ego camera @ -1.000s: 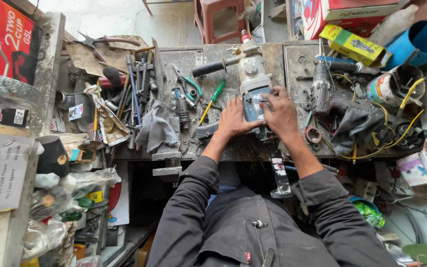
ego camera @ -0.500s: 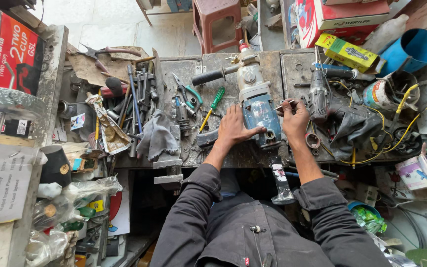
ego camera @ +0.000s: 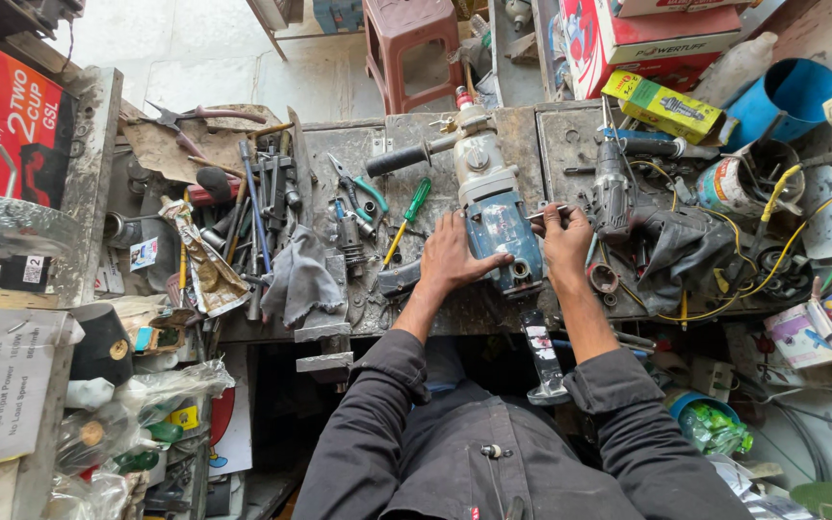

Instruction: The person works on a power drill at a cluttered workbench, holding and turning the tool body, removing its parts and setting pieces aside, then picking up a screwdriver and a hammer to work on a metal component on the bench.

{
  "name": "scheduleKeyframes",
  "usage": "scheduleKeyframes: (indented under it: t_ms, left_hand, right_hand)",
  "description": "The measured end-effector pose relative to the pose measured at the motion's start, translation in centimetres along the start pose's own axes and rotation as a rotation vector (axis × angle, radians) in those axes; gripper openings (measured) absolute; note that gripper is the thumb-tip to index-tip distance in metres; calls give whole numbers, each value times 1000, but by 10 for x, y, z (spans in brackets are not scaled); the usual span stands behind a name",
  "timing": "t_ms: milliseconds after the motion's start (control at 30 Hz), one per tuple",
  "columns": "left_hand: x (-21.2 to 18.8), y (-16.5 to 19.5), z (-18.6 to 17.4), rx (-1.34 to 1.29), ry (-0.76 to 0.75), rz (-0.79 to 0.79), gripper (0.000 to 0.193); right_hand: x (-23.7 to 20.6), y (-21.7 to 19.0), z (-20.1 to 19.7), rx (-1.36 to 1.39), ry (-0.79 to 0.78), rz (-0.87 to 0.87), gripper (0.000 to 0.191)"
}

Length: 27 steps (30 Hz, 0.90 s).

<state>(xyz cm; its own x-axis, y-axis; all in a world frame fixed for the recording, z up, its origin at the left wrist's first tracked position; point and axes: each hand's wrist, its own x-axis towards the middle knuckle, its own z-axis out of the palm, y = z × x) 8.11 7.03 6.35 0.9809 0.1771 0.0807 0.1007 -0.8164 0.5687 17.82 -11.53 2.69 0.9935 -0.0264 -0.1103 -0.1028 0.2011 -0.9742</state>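
A large power drill (ego camera: pixel 493 202) with a blue rear housing, grey metal gear case and black side handle lies on the metal workbench (ego camera: pixel 339 144), chuck pointing away from me. My left hand (ego camera: pixel 455 258) rests flat against the left side of the blue housing, thumb over its rear. My right hand (ego camera: pixel 567 241) is just right of the housing and pinches a thin metal tool (ego camera: pixel 549 211) whose tip points at the drill body.
Green-handled screwdriver (ego camera: pixel 408 220) and pliers (ego camera: pixel 358 183) lie left of the drill beside a grey rag (ego camera: pixel 302 279) and several hand tools. Right: another grey drill (ego camera: pixel 614 193), yellow wires (ego camera: pixel 724 299), a tin can (ego camera: pixel 734 183). A stool (ego camera: pixel 414 48) and boxes stand beyond.
My right hand has slid off the top of the drill to its right side and now pinches a thin metal tool. My left hand stays on the housing. The view has shifted slightly.
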Motion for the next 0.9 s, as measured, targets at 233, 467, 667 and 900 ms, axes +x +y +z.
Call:
scheduleKeyframes:
  t_ms: [233, 467, 667, 900]
  left_hand:
    - [0, 0, 1, 1, 17, 9, 114]
    - [0, 0, -1, -4, 32, 39, 116]
    - [0, -9, 9, 31, 29, 29, 109]
    - [4, -23, 21, 16, 85, 83, 104]
  right_hand:
    - [3, 2, 0, 31, 27, 24, 12]
    - [3, 5, 3, 36, 40, -4, 12]
    - [-16, -17, 20, -282, 58, -315, 13]
    - [-45, -60, 53, -1004, -283, -674, 14]
